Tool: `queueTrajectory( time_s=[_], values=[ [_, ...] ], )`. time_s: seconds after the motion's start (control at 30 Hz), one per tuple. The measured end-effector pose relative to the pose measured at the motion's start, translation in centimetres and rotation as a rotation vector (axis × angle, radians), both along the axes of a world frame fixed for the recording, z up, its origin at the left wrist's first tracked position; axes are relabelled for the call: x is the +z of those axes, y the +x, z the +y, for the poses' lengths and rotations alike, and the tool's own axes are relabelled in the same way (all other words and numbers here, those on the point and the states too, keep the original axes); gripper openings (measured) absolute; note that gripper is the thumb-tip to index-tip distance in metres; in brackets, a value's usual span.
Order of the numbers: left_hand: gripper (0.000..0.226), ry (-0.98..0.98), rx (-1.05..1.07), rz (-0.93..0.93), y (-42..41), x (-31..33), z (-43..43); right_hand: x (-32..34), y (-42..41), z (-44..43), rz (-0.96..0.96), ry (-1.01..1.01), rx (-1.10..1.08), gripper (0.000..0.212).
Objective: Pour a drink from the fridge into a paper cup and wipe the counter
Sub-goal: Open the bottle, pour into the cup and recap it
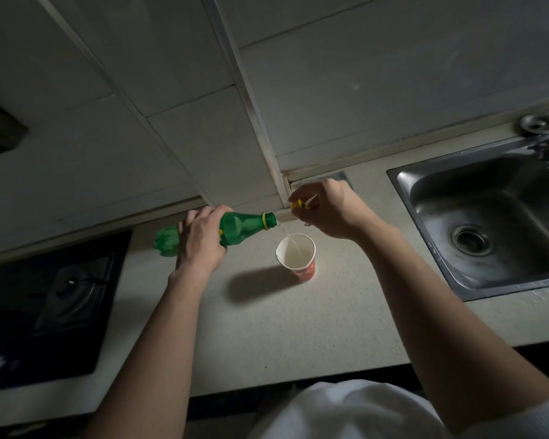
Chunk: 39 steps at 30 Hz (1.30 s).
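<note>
The left hand (pixel 200 245) wraps a green plastic bottle (pixel 235 228), tipped nearly level, a clear stream falling into the red-sided paper cup (pixel 298 259) on the speckled counter (pixel 298 327). The raised right hand (pixel 327 207) pinches its yellow cap (pixel 297 204).

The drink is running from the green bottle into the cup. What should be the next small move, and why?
Probably the left hand should soon raise the neck of the bottle to stop the pour. The stream lands near the rim of the cup, which stands unheld and already holds liquid. The right hand pinches the cap, ready.
</note>
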<state>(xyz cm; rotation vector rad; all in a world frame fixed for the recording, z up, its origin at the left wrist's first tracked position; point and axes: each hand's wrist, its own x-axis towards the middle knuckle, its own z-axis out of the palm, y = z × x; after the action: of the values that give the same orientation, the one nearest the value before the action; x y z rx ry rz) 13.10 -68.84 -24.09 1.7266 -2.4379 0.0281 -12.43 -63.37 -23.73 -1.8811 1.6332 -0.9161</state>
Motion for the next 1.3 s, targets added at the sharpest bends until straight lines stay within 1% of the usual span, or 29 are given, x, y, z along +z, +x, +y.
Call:
queueTrajectory(
  time_s=[1.3],
  values=[
    [0.067,-0.017,0.012,-0.035,0.87,0.26,-0.32,0.88,0.55,-0.28,0.044,0.026,-0.023,0.027]
  ],
)
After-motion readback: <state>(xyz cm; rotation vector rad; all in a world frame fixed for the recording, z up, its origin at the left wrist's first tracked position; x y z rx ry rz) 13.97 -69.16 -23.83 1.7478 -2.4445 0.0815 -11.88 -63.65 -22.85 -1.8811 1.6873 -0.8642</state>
